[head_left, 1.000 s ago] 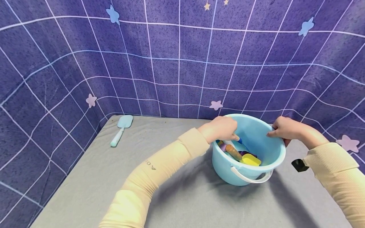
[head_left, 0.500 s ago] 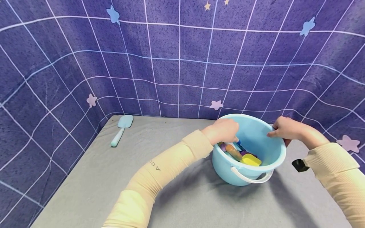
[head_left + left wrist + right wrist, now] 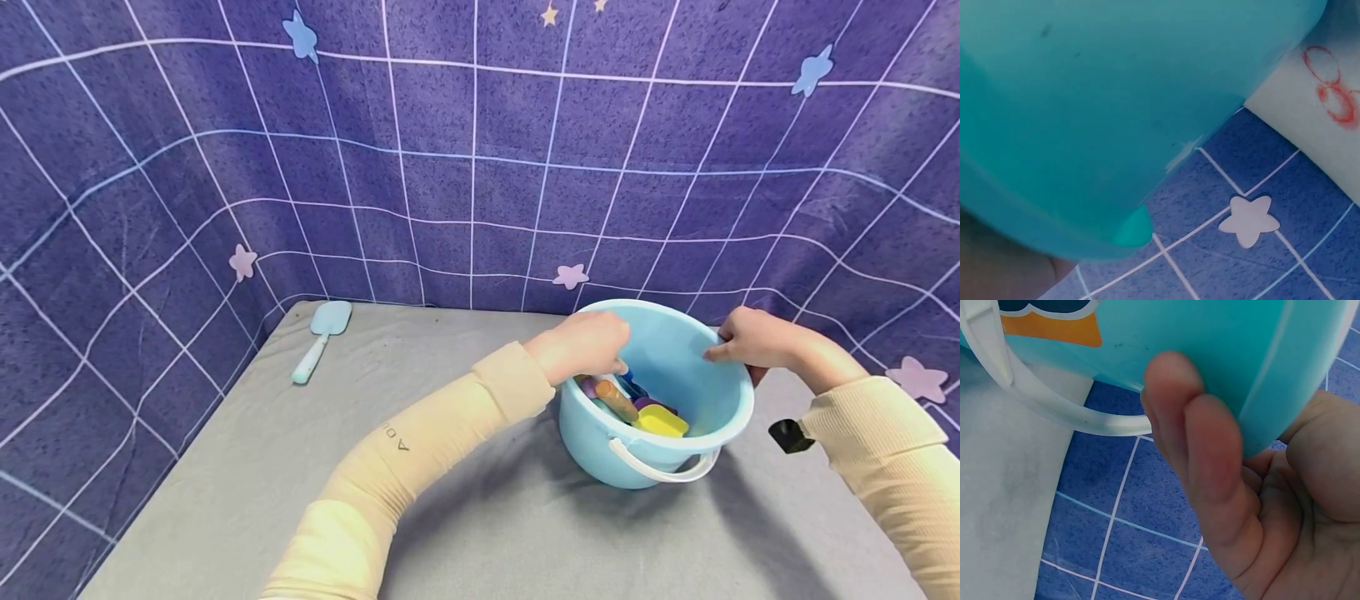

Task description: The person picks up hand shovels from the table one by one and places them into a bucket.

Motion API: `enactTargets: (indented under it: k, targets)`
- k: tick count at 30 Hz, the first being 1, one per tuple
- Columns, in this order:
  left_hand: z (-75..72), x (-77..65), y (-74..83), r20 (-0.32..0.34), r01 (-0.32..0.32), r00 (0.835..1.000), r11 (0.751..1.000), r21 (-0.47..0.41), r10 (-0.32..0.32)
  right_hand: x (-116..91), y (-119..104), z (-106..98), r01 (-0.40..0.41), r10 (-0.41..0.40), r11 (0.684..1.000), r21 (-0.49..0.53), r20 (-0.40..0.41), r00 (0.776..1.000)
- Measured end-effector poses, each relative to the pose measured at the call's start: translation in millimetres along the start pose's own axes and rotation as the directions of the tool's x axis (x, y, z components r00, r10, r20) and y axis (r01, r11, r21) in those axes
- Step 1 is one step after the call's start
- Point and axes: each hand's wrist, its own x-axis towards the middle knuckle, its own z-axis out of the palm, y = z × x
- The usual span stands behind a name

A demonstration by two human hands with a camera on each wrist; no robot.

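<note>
A light blue bucket (image 3: 611, 458) with a white handle stands on the grey cloth at the right. My left hand (image 3: 588, 343) reaches over its left side, fingertips down beside a blue item (image 3: 628, 380); I cannot tell whether it holds that. Also inside are an orange-brown stick-like piece (image 3: 615, 402), a yellow piece (image 3: 660, 421) and purple bits. My right hand (image 3: 753, 337) grips the right rim, thumb inside. In the right wrist view its fingers (image 3: 1213, 447) press the outer wall. Bucket wall (image 3: 1116, 94) fills most of the left wrist view.
A light blue toy shovel (image 3: 321, 340) lies at the back left of the grey cloth (image 3: 225, 483). Behind and at the sides hangs a purple grid-patterned curtain (image 3: 435, 192) with stars. The white bucket handle (image 3: 660, 473) hangs down on the near side.
My left hand has shifted slightly right and down over the bucket, and the blue item beneath it has moved a little. My right hand keeps its hold on the rim.
</note>
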Motion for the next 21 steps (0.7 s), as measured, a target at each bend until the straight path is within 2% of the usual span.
enactTargets:
  k: [4,8,14,21]
  targets:
    - [-7.6,-8.0,0.5,-0.003,-0.013,1.000,0.999,-0.035,0.012,-0.6,-1.2,0.1,-0.003,0.003,1.000,-0.001,-0.001,1.000]
    - [-13.3,-15.6,-0.7,-0.021,-0.015,1.000,0.999,-0.033,0.014,-0.2,-1.0,1.2,-0.005,0.005,1.000,-0.003,-0.004,1.000]
    - [-17.2,-22.8,-5.0,-0.074,-0.031,0.997,0.999,0.036,0.034,-1.0,-1.8,2.0,-0.005,0.005,1.000,0.002,-0.007,1.000]
    - [-30.9,-38.6,-7.4,-0.108,-0.049,0.992,0.992,0.114,0.062,-1.6,-2.4,2.8,-0.013,0.013,1.000,-0.008,-0.013,1.000]
